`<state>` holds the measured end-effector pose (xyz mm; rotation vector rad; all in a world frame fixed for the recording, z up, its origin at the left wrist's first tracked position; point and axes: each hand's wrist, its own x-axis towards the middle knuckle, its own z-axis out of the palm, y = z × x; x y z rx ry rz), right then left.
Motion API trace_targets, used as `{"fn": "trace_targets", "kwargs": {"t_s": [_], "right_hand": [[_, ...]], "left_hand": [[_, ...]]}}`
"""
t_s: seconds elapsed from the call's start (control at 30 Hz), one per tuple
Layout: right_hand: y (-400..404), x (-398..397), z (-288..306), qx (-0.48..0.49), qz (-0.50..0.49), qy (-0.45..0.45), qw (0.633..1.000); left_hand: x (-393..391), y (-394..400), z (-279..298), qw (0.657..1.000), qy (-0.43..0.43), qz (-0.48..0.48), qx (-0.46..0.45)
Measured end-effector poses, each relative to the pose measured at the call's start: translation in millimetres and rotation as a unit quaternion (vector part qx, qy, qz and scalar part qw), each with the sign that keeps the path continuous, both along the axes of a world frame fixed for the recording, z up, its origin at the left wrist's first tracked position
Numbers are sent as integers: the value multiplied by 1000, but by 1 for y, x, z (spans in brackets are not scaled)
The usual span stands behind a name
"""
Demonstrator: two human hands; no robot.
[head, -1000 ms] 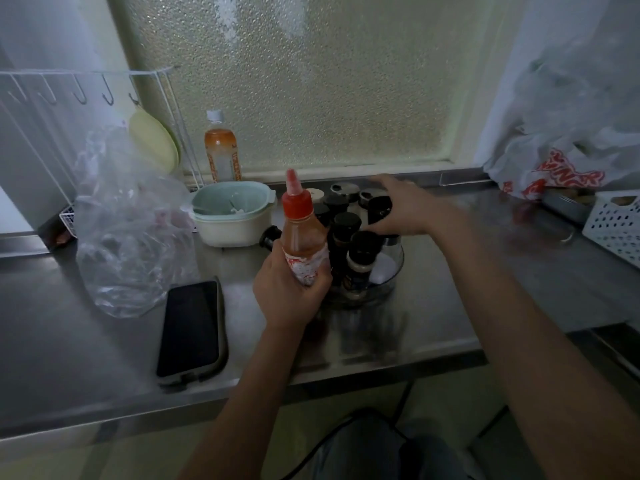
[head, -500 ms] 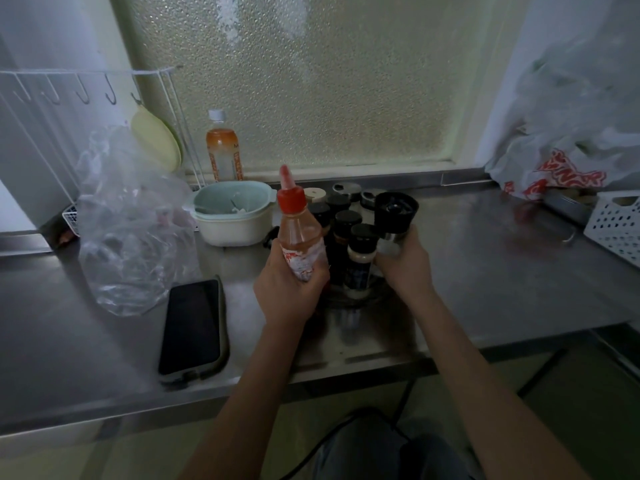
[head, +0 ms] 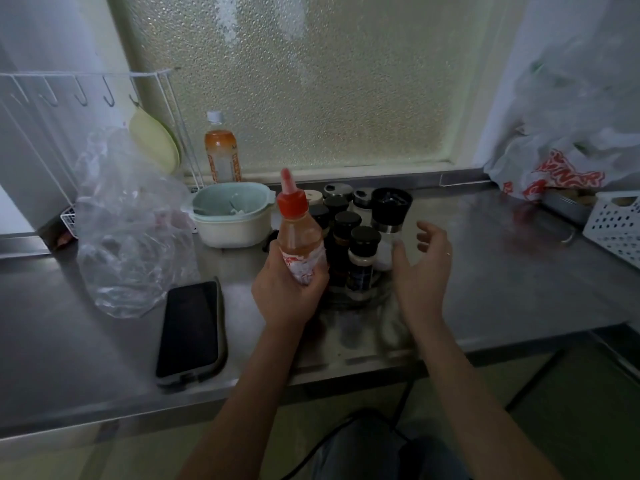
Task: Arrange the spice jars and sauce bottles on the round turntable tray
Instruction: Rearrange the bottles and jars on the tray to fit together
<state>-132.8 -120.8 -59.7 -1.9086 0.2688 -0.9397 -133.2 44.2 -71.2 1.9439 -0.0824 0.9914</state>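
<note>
My left hand (head: 289, 294) grips a clear sauce bottle (head: 298, 233) with a red nozzle cap, held upright just left of the round clear turntable tray (head: 375, 295). Several black-lidded spice jars (head: 362, 259) stand crowded on the tray. A taller grinder (head: 390, 216) with a black top stands at the tray's right side. My right hand (head: 420, 271) hovers open just right of the grinder, fingers spread, touching nothing. A few more jars with silver and white lids (head: 334, 191) stand behind the tray.
A pale green bowl (head: 232, 213) sits left of the tray, an orange drink bottle (head: 221, 152) behind it. A crumpled clear bag (head: 128, 223) and a phone (head: 190, 329) lie on the steel counter's left. A white basket (head: 614, 225) and a printed plastic bag (head: 554, 174) are at right.
My right hand carried the black-topped grinder from the back to the tray's right side, set it down and let go. My left hand kept holding the sauce bottle.
</note>
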Motion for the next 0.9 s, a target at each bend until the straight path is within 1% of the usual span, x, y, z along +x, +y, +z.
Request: {"fn": "trace_targets", "kwargs": {"t_s": [0.03,0.07,0.1,0.13,0.2,0.27,0.33,0.4,0.43,0.5,0.57,0.67,0.77,0.83,0.9], "right_hand": [[9,-16,3,-11,-13,-65,998],[19,-30,7,-28,-4,-116,993],[28,-41,10,-53,26,-150,987],[37,-49,12,-81,72,-163,981],[53,-55,15,-130,165,-136,968],[66,-54,14,-150,208,-95,962],[71,-52,11,-124,196,-65,970],[66,-54,8,-67,173,-60,981],[60,-56,7,-34,155,-78,984],[43,-59,10,37,101,-133,985],[23,-58,17,85,47,-163,982],[-2,-46,24,112,24,-139,984],[-11,-34,22,98,43,-102,989],[-10,-28,20,89,61,-92,990],[-7,-25,19,87,73,-87,990]], "left_hand": [[0,0,0,1000,-9,-3,6],[-1,0,0,1000,-21,-9,14],[-2,0,0,999,-36,-14,26],[-2,0,0,997,-53,-18,45],[-5,-3,1,993,-81,-19,83],[-6,-6,3,991,-93,-15,94],[-7,-7,2,987,-109,-20,119],[-4,-6,-1,973,-138,-87,161],[-4,-7,-2,964,-142,-133,182],[-5,-11,-3,947,-120,-194,225],[-6,-16,-1,944,-82,-206,246],[-7,-27,4,964,-29,-160,211],[-2,-42,9,980,54,-91,167],[2,-50,12,975,101,-49,190],[5,-51,12,973,111,-35,199]]}}
